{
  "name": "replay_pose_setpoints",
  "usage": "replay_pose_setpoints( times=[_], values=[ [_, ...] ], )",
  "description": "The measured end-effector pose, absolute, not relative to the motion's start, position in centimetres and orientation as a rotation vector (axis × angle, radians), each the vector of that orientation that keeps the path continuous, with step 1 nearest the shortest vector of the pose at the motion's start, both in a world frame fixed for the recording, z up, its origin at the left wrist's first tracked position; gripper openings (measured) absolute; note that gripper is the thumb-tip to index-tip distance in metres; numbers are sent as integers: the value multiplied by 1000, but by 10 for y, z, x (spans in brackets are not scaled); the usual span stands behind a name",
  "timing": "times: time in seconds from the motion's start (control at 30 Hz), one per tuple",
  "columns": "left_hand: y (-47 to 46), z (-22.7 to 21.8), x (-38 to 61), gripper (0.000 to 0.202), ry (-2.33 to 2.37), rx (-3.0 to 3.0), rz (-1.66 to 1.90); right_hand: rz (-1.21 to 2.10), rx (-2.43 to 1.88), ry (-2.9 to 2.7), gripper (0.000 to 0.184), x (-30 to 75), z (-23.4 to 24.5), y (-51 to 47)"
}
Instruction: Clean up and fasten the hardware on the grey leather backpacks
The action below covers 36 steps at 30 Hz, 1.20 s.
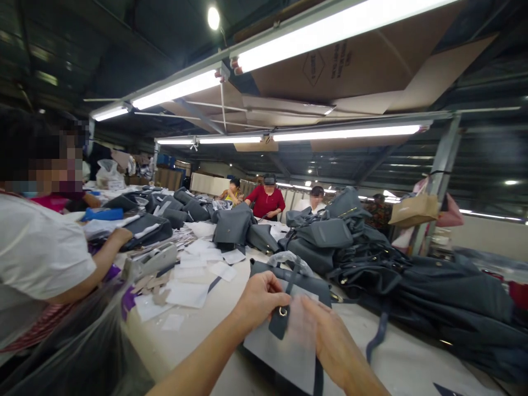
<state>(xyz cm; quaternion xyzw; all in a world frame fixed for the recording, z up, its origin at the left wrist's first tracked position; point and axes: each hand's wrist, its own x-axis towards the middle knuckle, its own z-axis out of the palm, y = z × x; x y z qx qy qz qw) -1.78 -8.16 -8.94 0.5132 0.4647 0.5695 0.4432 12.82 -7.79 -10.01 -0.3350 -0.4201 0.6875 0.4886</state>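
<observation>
In front of me on the table lies a dark grey bag (264,268), with clear plastic wrap around its top handle. A dark strap tab (279,325) with a gold-coloured metal ring hangs over its front. My left hand (260,301) is closed, its thumb and fingers pinching beside the upper part of this tab. On the tab's right side my right hand (334,335) pinches a translucent white sheet (303,324), partly smeared by motion. The sheet spreads over the bag's front panel, and its lower part lies flat there.
A large pile of dark grey bags (371,275) fills the right side, its straps trailing. More bags (233,225) stand farther back. Loose white papers (187,294) cover the table's left part. A co-worker's arm (101,258) reaches in at left; other people sit beyond, below tube lamps.
</observation>
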Motion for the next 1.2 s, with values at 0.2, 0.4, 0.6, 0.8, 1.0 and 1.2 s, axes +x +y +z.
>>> replay_pose_setpoints(
  times=[0.2, 0.4, 0.6, 0.8, 1.0, 1.2],
  values=[
    [-80, -97, -17, 19, 1167, 1293, 1375, 1683, -747, -1044, 39, 124, -98, -77],
    [-79, -103, -17, 22, 1191, 1300, 1384, 1677, -714, -1077, 40, 119, -98, -75],
    [-82, -106, -17, 26, 1277, 1449, 1408, 1529, -794, -1061, 46, 118, -99, -70],
    [-83, -97, -39, 37, 1381, 1320, 1641, 1655, -762, -1056, 40, 123, -92, -68],
    [-81, -107, -46, 59, 1021, 1034, 1221, 1616, -836, -1028, 45, 127, -96, -68],
    [-94, -130, -12, 43, 839, 892, 1312, 1457, -848, -1090, 42, 126, -99, -69]
  ],
)
